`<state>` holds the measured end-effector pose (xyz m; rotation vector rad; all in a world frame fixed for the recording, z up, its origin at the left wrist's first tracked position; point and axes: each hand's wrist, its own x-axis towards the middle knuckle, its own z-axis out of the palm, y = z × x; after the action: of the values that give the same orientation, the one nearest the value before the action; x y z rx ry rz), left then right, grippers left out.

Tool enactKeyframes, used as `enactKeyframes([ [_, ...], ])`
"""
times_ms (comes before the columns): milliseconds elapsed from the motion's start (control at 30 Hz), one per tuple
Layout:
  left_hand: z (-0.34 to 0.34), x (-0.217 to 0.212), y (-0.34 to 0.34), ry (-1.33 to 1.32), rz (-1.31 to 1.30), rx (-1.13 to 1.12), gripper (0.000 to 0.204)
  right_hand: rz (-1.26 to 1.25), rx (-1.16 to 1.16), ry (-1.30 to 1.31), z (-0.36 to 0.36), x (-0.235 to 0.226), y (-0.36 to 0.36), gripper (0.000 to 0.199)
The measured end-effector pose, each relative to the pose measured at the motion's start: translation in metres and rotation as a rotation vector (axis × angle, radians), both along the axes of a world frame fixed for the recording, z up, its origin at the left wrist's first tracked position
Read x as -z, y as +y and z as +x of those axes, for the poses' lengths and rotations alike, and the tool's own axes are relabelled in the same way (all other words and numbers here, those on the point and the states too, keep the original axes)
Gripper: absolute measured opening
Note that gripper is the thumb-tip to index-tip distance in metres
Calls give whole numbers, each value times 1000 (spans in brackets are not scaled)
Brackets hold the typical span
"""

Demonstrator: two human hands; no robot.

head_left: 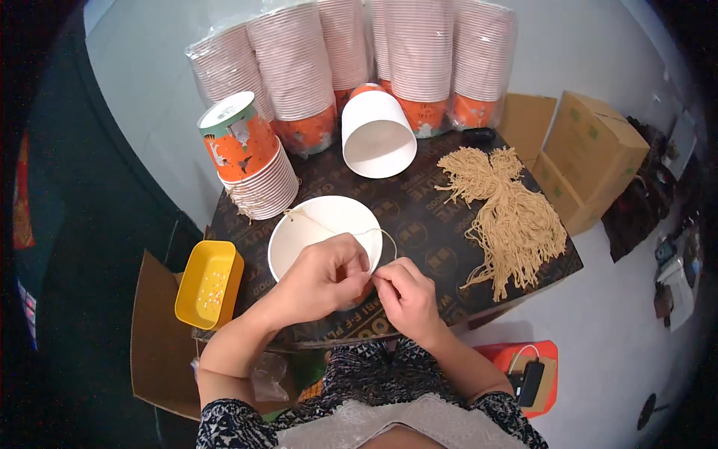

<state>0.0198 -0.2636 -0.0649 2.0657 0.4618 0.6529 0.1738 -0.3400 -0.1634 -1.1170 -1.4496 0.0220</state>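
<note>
A white paper cup lies tilted toward me on the dark board, its mouth open to view. My left hand grips its near rim. My right hand pinches a thin beige string that loops up over the cup's rim and across its far edge. Both hands meet at the front of the cup, fingers closed.
A bundle of beige strings lies to the right. Another white cup lies on its side behind. An orange cup stack stands left, wrapped cup stacks at the back, a yellow tray at left, cardboard boxes at right.
</note>
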Motion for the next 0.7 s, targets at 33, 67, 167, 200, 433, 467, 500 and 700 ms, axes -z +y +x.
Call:
enactKeyframes([
  [33,1,-2,-1,0,3,-2,15,12,-14,2,0,0,1,12],
  [67,3,-3,-2,-7,-114,14,17,13,-12,1,1,1,0,12],
  [167,5,-3,0,29,-300,34,20,-76,-13,-13,3,3,-2,10],
  [200,5,-3,1,74,-372,37,22,-70,-28,-20,4,3,-2,10],
  [433,8,-4,3,139,-346,-88,13,0,-60,49,24,-20,-11,24],
  [467,7,-4,3,132,-397,-75,10,12,-71,29,29,-25,-13,25],
  [500,7,-5,4,124,-449,-63,7,23,-82,10,33,-32,-14,27],
  [700,10,-8,6,150,-471,-6,6,78,-193,-145,36,-66,2,29],
])
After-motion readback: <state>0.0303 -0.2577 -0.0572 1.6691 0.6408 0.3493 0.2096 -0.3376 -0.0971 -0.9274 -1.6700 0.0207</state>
